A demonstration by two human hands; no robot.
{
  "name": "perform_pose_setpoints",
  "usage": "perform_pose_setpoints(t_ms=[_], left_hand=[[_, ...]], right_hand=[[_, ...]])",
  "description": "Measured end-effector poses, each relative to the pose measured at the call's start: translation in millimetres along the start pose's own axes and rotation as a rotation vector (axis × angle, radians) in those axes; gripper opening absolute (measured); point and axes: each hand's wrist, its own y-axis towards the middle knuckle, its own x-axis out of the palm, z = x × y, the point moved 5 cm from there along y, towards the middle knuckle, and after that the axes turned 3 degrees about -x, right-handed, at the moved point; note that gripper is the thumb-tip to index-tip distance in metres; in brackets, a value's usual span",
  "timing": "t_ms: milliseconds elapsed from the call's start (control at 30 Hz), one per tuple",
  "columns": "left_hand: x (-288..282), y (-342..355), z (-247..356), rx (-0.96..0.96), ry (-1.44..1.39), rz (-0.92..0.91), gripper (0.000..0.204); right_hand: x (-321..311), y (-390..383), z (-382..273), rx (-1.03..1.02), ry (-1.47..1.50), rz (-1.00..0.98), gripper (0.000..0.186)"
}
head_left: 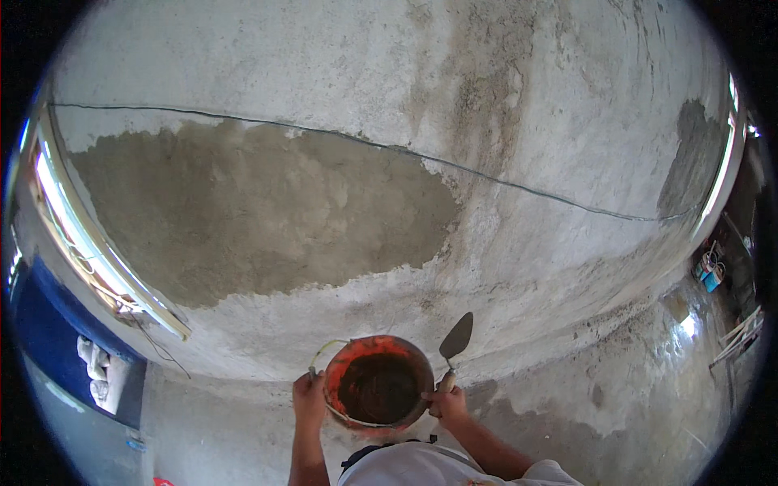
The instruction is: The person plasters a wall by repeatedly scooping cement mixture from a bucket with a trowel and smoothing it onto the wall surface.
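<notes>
A round orange-red bucket (335, 356), smeared with mortar, is in front of my body. Dark mortar residue coats its inside. My left hand (308, 398) is closed at the bucket's left side, by its thin wire handle (322, 350); whether the fingers hold rim or handle I cannot tell. In my right hand (447, 402) is the wooden handle of a pointed trowel (458, 336), its grey blade aimed up toward the wall. The fingers of that hand also touch the bucket's right rim.
Ahead stands a rough pale wall (567, 105) with a large damp grey plaster patch (275, 211). A dark cable (502, 180) runs across it. A window frame (113, 259) with loose wires is at left. Containers (711, 271) stand far right on a wet-stained concrete floor (559, 429).
</notes>
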Motion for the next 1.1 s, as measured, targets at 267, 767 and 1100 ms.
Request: perform_pose_setpoints(t_ms=[267, 767, 1100], left_hand=[[5, 24, -51, -0.26, -0.084, -0.081, 0.032], [29, 35, -87, -0.317, -0.763, -0.161, 0.035], [10, 15, -69, -0.227, -0.792, -0.059, 0.032]], right_hand=[[11, -22, -45, -0.091, 0.067, 0.027, 0.031], [6, -40, -17, -0.109, 0.044, 0.07, 0.027], [24, -59, -22, -0.087, -0.024, 0.014, 0.023]])
